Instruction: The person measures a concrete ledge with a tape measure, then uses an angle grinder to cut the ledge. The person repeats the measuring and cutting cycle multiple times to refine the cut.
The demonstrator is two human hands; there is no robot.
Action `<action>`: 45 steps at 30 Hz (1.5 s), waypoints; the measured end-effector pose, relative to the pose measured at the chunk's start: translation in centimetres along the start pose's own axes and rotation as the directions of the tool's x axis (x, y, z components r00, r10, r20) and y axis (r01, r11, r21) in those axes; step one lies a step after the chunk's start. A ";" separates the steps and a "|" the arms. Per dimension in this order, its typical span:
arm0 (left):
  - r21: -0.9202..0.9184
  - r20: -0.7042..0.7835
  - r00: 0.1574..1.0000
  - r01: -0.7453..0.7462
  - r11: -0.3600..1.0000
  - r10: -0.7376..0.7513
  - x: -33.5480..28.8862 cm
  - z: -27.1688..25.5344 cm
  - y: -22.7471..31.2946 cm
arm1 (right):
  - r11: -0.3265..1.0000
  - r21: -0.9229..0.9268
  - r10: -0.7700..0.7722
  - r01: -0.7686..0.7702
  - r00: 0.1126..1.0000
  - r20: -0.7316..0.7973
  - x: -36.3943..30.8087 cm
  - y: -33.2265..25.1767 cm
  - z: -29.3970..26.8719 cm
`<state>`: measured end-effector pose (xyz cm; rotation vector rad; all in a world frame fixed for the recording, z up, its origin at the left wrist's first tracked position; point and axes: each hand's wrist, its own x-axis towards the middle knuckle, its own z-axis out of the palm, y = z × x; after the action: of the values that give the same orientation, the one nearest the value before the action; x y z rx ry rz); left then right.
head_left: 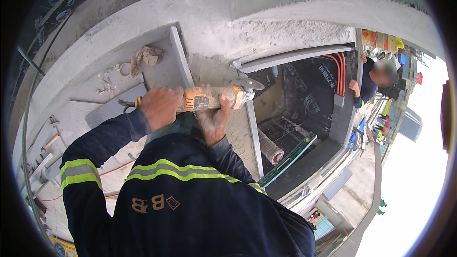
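Note:
An angle grinder (209,98) with an orange, dust-covered body lies across both my hands. My left hand (162,106) wraps round its rear end, beside the power cord (127,103). Under the front part of the body, my right hand (213,121) grips it with the thumb up along the side. The grinder's disc (251,83) points right, close to the corner of a frame of grey stone slabs (295,56). Whether the disc touches the slab or spins, I cannot tell. A mortar-covered strip (209,69) lies just beyond the grinder.
A co-worker (369,83) on the right has hands on the frame's edge. Inside the dark opening are red pipes (341,74), an off-white ribbed roll (270,147) and a long green bar (290,158). An upright slab (181,57) and a crumpled brown bag (145,59) are at left.

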<state>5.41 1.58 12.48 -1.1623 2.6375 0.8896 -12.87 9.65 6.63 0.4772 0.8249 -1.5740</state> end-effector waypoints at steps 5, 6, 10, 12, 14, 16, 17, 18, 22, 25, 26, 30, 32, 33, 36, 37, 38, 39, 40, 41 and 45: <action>0.013 0.062 0.997 0.041 0.999 -0.042 0.4 -0.3 0.2 | 1.000 0.019 0.018 -0.019 0.999 0.032 0.6 -0.3 0.0; 0.007 0.061 0.997 0.045 0.999 -0.045 0.5 -0.4 0.2 | 1.000 0.025 0.016 -0.017 0.999 0.041 0.7 -0.3 0.0; 0.009 0.073 0.996 0.045 0.999 -0.045 0.8 -0.2 0.0 | 0.998 0.051 0.021 -0.022 1.000 0.013 1.1 -0.3 -0.1; 0.007 0.062 0.997 0.039 0.999 -0.039 1.0 0.0 -0.1 | 0.999 0.050 0.008 -0.008 1.000 0.007 1.4 -0.3 -0.1; 0.004 0.071 0.996 0.054 0.999 -0.054 1.2 0.6 -0.4 | 0.998 0.062 0.018 -0.019 1.000 0.016 1.5 -0.3 -0.1; 0.004 0.080 0.995 0.065 0.998 -0.065 1.3 0.7 -0.5 | 0.998 0.060 0.017 -0.018 1.000 0.011 1.6 -0.3 -0.1; 0.005 0.085 0.994 0.069 0.998 -0.069 1.5 0.5 -0.4 | 0.999 0.053 0.012 -0.012 1.000 0.002 1.6 -0.3 0.0; 0.007 0.090 0.993 0.072 0.997 -0.072 1.6 0.4 -0.4 | 0.999 0.045 0.006 -0.005 1.000 -0.007 1.6 -0.3 0.0; 0.003 0.060 0.997 0.054 0.999 -0.054 1.8 1.0 -0.7 | 0.998 0.061 0.010 -0.009 1.000 -0.014 1.9 -0.4 -0.1; 0.011 0.119 0.990 0.073 0.997 -0.074 2.4 0.8 -0.8 | 0.998 0.066 0.015 -0.014 1.000 -0.012 2.1 -0.5 0.0; 0.015 0.127 0.989 0.071 0.997 -0.073 2.5 0.7 -0.8 | 0.997 0.069 0.017 -0.016 1.000 -0.011 2.3 -0.5 -0.1; 0.040 0.067 0.997 0.040 0.998 -0.043 2.6 0.1 -0.6 | 0.998 0.062 -0.023 0.024 0.999 -0.029 2.5 -0.3 -0.2; 0.033 0.044 0.998 0.033 0.999 -0.034 2.4 0.5 -0.8 | 0.998 0.056 -0.003 0.003 1.000 -0.003 2.4 -0.3 0.0; 0.029 0.033 0.999 0.029 0.999 -0.030 2.3 0.6 -0.8 | 0.999 0.053 0.007 -0.007 1.000 0.011 2.3 -0.4 0.1; -0.003 0.174 0.981 0.088 0.996 -0.086 2.9 0.0 -0.7 | 0.998 0.065 -0.001 0.002 1.000 -0.016 2.5 -0.4 -0.3; -0.005 0.186 0.979 0.089 0.996 -0.087 3.0 -0.1 -0.6 | 0.998 0.069 -0.001 0.001 1.000 -0.005 2.5 -0.5 -0.3; -0.007 0.198 0.976 0.091 0.996 -0.088 3.2 -0.3 -0.4 | 0.997 0.074 -0.001 0.000 1.000 0.005 2.4 -0.6 -0.3; -0.010 0.209 0.974 0.092 0.996 -0.088 3.3 -0.3 -0.4 | 0.997 0.078 -0.001 0.000 1.000 0.015 2.4 -0.7 -0.3; -0.010 0.186 0.979 0.080 0.997 -0.077 3.2 -0.2 -0.4 | 0.997 0.077 -0.001 0.000 1.000 0.009 2.3 -0.8 -0.2; -0.010 0.163 0.984 0.068 0.998 -0.065 3.1 0.1 -0.5 | 0.997 0.076 -0.001 0.001 1.000 0.003 2.2 -0.9 0.0; 0.005 0.116 0.992 0.041 0.999 -0.041 3.1 0.7 -0.7 | 0.998 0.061 0.004 -0.004 1.000 -0.003 2.1 -1.0 0.2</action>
<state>3.73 -0.36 10.54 -1.1240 2.5126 0.9173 -14.21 8.12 5.49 0.5250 0.7793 -1.5988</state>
